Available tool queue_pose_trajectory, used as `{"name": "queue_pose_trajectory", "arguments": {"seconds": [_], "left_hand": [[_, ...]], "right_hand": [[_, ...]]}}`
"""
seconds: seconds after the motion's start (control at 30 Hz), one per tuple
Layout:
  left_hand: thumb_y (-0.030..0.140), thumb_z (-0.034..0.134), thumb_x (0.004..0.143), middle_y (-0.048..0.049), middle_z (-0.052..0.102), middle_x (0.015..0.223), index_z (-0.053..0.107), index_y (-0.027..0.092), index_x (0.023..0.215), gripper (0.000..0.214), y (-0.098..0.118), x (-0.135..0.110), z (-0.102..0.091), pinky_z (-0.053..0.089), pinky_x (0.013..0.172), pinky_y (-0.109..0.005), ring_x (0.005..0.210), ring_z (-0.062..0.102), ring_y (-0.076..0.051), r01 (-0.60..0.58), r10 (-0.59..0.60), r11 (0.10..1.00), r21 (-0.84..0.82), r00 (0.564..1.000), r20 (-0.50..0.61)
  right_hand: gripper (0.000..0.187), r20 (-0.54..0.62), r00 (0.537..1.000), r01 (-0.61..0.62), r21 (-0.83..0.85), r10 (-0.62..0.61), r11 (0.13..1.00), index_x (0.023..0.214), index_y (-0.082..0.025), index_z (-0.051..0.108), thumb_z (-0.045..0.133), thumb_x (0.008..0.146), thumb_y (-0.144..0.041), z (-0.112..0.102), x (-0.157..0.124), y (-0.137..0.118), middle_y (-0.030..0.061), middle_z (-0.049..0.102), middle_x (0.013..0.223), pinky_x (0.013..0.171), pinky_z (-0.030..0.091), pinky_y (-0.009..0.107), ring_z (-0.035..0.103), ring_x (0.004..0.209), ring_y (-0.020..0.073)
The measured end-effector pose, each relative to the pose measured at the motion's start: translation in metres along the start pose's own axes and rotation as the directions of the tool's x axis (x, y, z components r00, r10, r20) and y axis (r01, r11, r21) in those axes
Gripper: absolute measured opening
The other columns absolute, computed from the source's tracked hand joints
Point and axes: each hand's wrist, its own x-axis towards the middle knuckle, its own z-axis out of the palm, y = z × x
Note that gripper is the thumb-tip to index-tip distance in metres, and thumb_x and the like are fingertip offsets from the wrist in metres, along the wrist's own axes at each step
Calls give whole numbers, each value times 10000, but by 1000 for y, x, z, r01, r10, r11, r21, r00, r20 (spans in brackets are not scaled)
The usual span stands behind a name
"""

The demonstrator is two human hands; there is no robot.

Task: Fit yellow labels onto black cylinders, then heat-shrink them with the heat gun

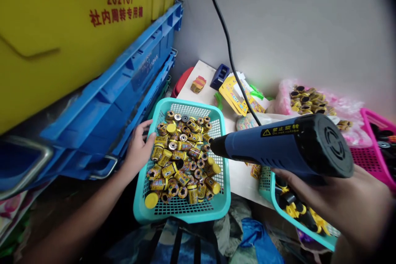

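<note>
A turquoise plastic basket (227, 189) stands in front of me, filled with small yellow cylinders (182, 178) in printed wraps. Some show dark or silvery round ends, and others carry yellow caps. My left hand (140, 146) grips the basket's left rim, thumb on the rim and fingers curled outside it. In my right hand (340, 202) is a blue and black heat gun (262, 144), its narrow nozzle pointing left over the basket's right side. The gun's body covers much of that hand's grip.
Yellow printed cards (233, 95) and a dark blue tape dispenser (220, 76) lie on the white table (198, 75). A black cable (223, 24) hangs behind the gun. Blue crates (123, 86) line the left. Another turquoise basket (268, 194) and a pink basket (368, 161) are at right.
</note>
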Motion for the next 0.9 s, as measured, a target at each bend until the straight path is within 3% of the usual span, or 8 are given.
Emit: {"name": "queue_pose_trajectory", "arguments": {"seconds": [0.27, 0.6, 0.9], "left_hand": [[333, 536, 860, -113, 591, 1219, 521, 205, 1254, 414, 0, -2, 1, 510, 945, -442, 1095, 601, -234, -9, 9, 1000, -19, 1000, -2], [358, 529, 863, -127, 579, 1244, 527, 186, 1261, 434, 0, -3, 1, 500, 960, -442, 1103, 595, -241, 3, -3, 1000, -29, 1000, 4], [334, 533, 867, -112, 573, 1274, 537, 209, 1245, 398, -2, -2, 2, 501, 969, -435, 1125, 589, -238, -10, 10, 1000, -22, 1000, 5]], "right_hand": [[439, 22, 998, 50, 25, -51, 998, 584, -222, 436, 665, 780, -540, -2, 4, 1, 4, 479, 534, 487, 318, 275, 455, 519, 161], [416, 78, 996, 41, 51, -45, 998, 581, -219, 451, 640, 805, -513, -2, 5, 0, 10, 487, 539, 499, 321, 281, 444, 512, 166], [428, 39, 999, 12, 25, -13, 1000, 571, -221, 456, 676, 761, -534, -1, 1, 4, 11, 501, 526, 507, 348, 285, 475, 518, 186]]}}
